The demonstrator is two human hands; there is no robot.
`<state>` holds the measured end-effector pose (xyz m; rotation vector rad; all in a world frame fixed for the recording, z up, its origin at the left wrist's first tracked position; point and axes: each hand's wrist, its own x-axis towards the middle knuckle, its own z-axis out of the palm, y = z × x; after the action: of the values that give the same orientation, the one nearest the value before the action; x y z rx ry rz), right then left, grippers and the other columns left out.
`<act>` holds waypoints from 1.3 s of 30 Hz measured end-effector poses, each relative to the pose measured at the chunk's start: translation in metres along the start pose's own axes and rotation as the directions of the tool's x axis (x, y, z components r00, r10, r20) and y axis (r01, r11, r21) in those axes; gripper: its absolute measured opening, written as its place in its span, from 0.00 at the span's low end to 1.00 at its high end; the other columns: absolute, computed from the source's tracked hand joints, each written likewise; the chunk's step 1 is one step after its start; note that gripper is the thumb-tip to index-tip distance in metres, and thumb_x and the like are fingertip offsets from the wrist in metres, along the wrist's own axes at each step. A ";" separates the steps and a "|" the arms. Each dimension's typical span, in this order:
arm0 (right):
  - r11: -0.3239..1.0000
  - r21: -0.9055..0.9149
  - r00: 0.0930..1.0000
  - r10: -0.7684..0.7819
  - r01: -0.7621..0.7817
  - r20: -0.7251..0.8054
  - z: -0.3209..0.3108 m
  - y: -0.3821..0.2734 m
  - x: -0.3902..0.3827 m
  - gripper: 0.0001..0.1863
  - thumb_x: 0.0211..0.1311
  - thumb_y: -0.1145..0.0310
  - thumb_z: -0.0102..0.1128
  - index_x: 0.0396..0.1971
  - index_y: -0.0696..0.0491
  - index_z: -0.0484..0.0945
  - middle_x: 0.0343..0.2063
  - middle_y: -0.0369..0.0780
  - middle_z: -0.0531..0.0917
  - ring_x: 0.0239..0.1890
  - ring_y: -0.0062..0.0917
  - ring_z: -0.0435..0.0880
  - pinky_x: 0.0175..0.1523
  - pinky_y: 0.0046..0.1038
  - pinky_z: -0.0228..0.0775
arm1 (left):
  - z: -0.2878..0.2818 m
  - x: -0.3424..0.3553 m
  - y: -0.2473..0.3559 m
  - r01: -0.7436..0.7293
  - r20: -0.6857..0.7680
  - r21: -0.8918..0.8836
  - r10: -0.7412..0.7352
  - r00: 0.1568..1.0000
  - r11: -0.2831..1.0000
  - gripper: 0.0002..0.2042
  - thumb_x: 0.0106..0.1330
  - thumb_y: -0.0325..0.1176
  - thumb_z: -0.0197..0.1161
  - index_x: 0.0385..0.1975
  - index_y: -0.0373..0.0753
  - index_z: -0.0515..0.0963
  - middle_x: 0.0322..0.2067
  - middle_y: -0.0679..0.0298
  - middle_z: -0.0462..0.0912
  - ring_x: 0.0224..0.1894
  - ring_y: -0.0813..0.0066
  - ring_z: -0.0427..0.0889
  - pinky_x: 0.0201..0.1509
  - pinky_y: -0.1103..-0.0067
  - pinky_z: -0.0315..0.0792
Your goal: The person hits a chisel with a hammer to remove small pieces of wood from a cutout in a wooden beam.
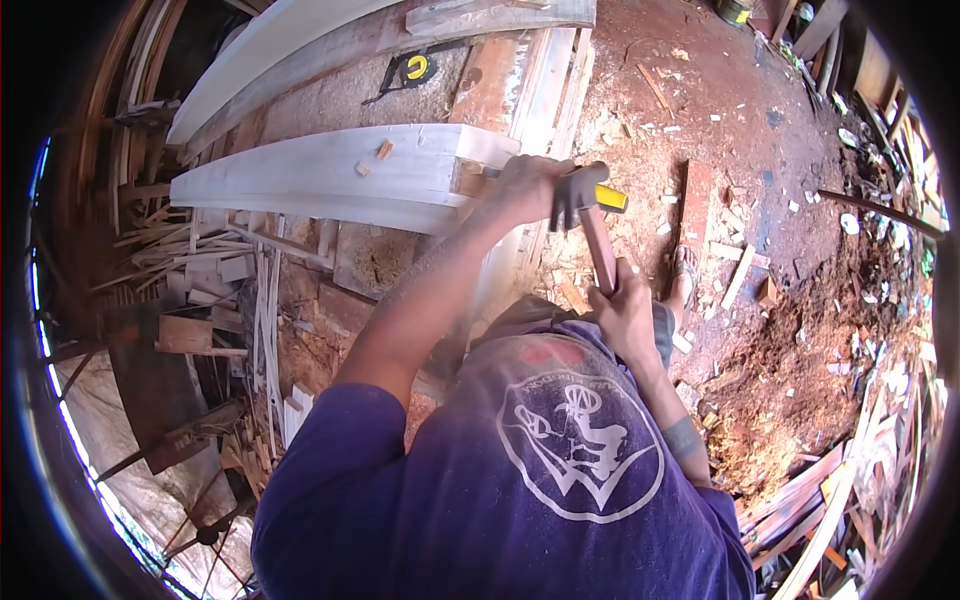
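1. The right hand is closed around the wooden handle of a hammer, which slants far and left to its dark head.
2. The left hand is closed around a yellow-handled tool; the yellow end pokes out to the right, partly hidden by the hammer head. Whether the head touches it, I cannot tell.
3. Just left of that hand is the right end of a thick white board, lying left to right with two small wood chips on top.
4. Farther off, a black-and-yellow tape measure lies on the sawdust-covered bench, between this board and another long pale board.
5. To the right, a reddish plank lies on the chip-strewn floor, near a foot.
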<state>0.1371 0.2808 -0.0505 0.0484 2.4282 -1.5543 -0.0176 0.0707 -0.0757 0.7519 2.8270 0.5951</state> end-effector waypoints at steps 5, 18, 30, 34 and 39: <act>0.978 0.202 0.996 0.067 -0.056 -0.051 -0.028 0.000 -0.016 0.07 0.56 0.79 0.60 0.35 0.61 0.74 0.21 0.42 0.80 0.21 0.23 0.78 0.25 0.33 0.70 | -0.044 -0.030 0.014 0.013 -0.142 -0.016 -0.015 0.990 1.000 0.04 0.55 0.33 0.65 0.28 0.42 0.81 0.23 0.58 0.83 0.29 0.57 0.84 0.34 0.65 0.76; 0.837 0.547 0.901 0.260 -0.031 -0.347 -0.064 0.017 -0.027 0.08 0.63 0.72 0.61 0.27 0.54 0.70 0.11 0.32 0.70 0.10 0.15 0.67 0.15 0.20 0.57 | -0.097 -0.065 0.023 -0.005 -0.522 -0.629 -0.418 0.743 0.777 0.15 0.67 0.31 0.66 0.19 0.42 0.71 0.18 0.73 0.73 0.21 0.84 0.69 0.24 0.82 0.62; 0.766 0.622 0.881 0.396 -0.161 -0.260 -0.059 0.043 -0.044 0.07 0.62 0.74 0.59 0.30 0.54 0.69 0.14 0.32 0.70 0.11 0.16 0.67 0.15 0.21 0.60 | -0.012 -0.014 0.053 -0.121 -0.336 -0.123 0.073 0.939 0.985 0.09 0.50 0.32 0.71 0.31 0.41 0.84 0.24 0.56 0.86 0.27 0.59 0.87 0.35 0.67 0.81; 0.780 0.605 0.861 0.410 -0.160 -0.300 -0.066 0.042 -0.042 0.03 0.61 0.74 0.58 0.31 0.54 0.73 0.12 0.32 0.72 0.10 0.14 0.68 0.14 0.19 0.59 | -0.014 -0.011 0.052 -0.055 -0.334 -0.093 0.021 0.942 0.994 0.08 0.51 0.33 0.72 0.30 0.41 0.83 0.24 0.57 0.86 0.28 0.59 0.87 0.35 0.67 0.81; 0.875 0.468 0.836 0.344 -0.121 -0.427 -0.094 0.042 -0.044 0.02 0.64 0.73 0.55 0.33 0.53 0.71 0.14 0.32 0.71 0.12 0.13 0.67 0.15 0.17 0.62 | -0.009 -0.008 0.051 -0.004 -0.303 -0.062 -0.015 0.953 0.998 0.07 0.53 0.33 0.69 0.30 0.40 0.83 0.24 0.56 0.85 0.28 0.58 0.87 0.36 0.66 0.80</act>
<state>0.1678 0.3879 -0.0405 0.9146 2.2292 -2.1142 0.0094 0.1045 -0.0460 0.6941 3.0669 0.8627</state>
